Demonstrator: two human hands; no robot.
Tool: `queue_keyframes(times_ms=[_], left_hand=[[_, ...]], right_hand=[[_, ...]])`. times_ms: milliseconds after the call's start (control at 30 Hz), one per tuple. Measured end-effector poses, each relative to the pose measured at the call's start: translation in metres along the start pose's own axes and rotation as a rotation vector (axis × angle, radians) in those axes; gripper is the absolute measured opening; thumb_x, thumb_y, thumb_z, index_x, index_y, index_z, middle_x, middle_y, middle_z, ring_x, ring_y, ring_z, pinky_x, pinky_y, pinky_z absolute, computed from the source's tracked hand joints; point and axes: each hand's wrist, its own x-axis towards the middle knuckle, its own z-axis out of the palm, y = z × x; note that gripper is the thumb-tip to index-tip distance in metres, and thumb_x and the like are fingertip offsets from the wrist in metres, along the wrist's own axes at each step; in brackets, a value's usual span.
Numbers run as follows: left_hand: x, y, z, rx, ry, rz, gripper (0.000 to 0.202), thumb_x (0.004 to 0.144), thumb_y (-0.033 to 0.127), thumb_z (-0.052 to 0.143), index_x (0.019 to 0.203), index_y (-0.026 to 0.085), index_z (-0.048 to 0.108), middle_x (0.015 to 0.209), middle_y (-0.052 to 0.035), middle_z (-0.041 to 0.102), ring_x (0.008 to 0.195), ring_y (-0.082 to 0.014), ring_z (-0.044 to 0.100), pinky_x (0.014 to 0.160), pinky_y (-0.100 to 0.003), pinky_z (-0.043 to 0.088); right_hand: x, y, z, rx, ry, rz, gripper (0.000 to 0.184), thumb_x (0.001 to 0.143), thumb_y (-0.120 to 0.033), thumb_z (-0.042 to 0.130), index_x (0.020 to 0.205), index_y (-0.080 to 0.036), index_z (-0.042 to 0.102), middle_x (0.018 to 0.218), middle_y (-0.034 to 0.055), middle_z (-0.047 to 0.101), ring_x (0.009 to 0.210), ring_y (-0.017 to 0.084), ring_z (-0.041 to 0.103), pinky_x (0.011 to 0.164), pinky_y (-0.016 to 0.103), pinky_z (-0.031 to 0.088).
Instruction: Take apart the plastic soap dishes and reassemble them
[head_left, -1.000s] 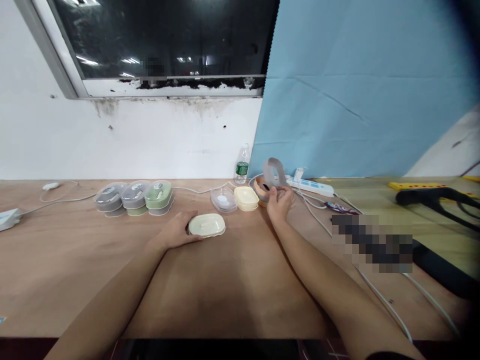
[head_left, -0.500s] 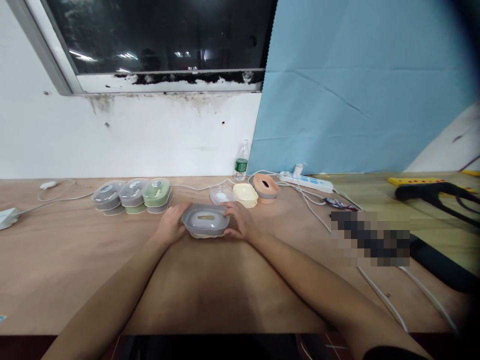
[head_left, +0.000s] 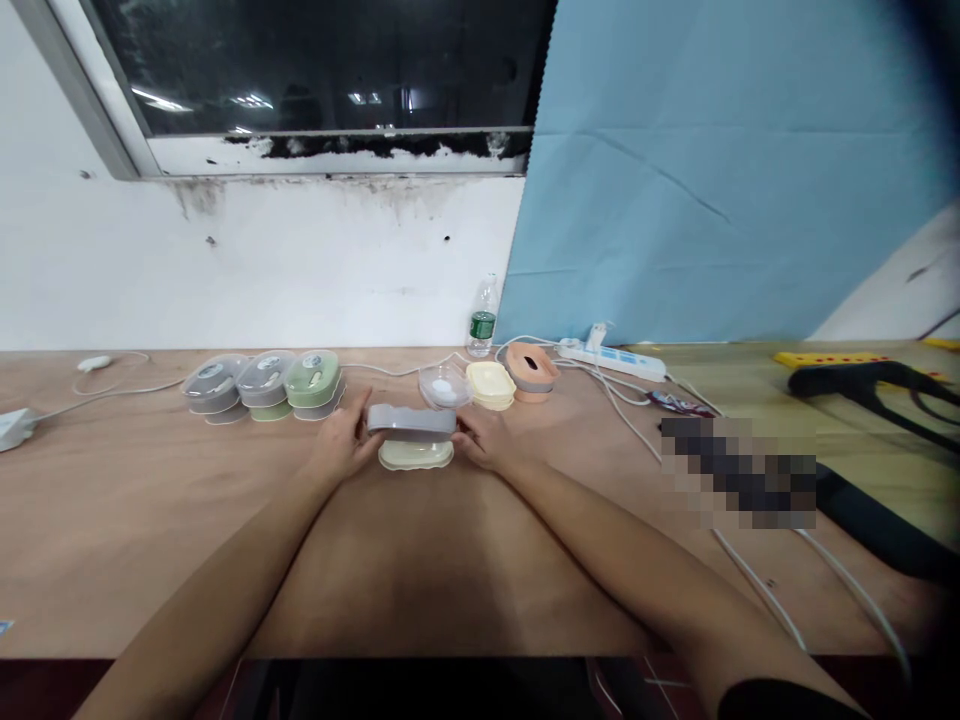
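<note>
My left hand point(head_left: 346, 437) and my right hand point(head_left: 480, 437) grip a grey plastic dish point(head_left: 411, 420) by its two ends. The dish is tilted so its side wall faces me, and the slot in its floor is out of sight. Directly below it on the table lies a shallow cream plastic dish point(head_left: 416, 456). Just behind my right hand sit a clear lid point(head_left: 444, 385) and a pale yellow dish point(head_left: 491, 384). An orange slotted dish point(head_left: 531, 364) rests on a grey base beside them.
On the left stand lidded boxes, two with grey tops point(head_left: 216, 378) and a green one point(head_left: 313, 376). A water bottle point(head_left: 482, 318) is against the wall. A power strip point(head_left: 615, 360), white cables and a black strap-like object point(head_left: 877, 515) occupy the right side.
The grey dish has been raised and tipped off the cream dish, which now shows beneath it. Both hands still hold its ends. The view has shifted slightly.
</note>
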Motion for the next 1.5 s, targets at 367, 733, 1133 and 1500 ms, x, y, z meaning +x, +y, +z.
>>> queue_keyframes(times_ms=[367,733,1133,1500], left_hand=[[0.002,0.011,-0.009,-0.093,-0.219,0.015,0.069,0.085,0.055,0.049,0.142,0.017,0.038,0.072,-0.0016,0.064,0.066,-0.0183,0.06,0.061,-0.028,0.042],[0.008,0.014,-0.003,-0.028,-0.363,-0.094,0.048,0.092,0.058,0.035,0.104,0.024,0.067,0.083,-0.005,0.071,0.077,-0.022,0.065,0.063,-0.028,0.041],[0.012,0.016,0.001,-0.028,-0.461,-0.179,0.056,0.094,0.055,0.026,0.091,0.023,0.072,0.097,-0.0068,0.073,0.087,-0.023,0.066,0.071,-0.029,0.044],[0.01,0.006,-0.001,-0.206,-0.424,-0.068,0.05,0.095,0.053,0.029,0.119,0.026,0.064,0.117,-0.003,0.068,0.103,-0.0227,0.064,0.088,-0.032,0.047]], right_hand=[[0.006,0.003,0.005,0.25,-0.09,0.255,0.063,0.097,-0.057,0.018,0.054,-0.02,0.045,0.054,0.0005,0.052,0.056,0.015,0.05,0.057,0.026,0.038],[0.01,0.005,0.01,-0.003,-0.215,0.328,0.051,0.096,-0.049,0.035,0.064,-0.019,0.06,0.07,0.0043,0.066,0.066,0.017,0.058,0.059,0.026,0.038],[0.015,-0.005,0.006,-0.094,-0.264,0.438,0.049,0.095,-0.048,0.039,0.064,-0.017,0.061,0.07,0.0041,0.066,0.064,0.014,0.055,0.055,0.025,0.027],[0.01,0.008,0.008,-0.018,0.012,0.441,0.042,0.09,-0.035,0.051,0.13,-0.021,0.048,0.075,-0.0006,0.066,0.068,0.016,0.058,0.062,0.025,0.036]])
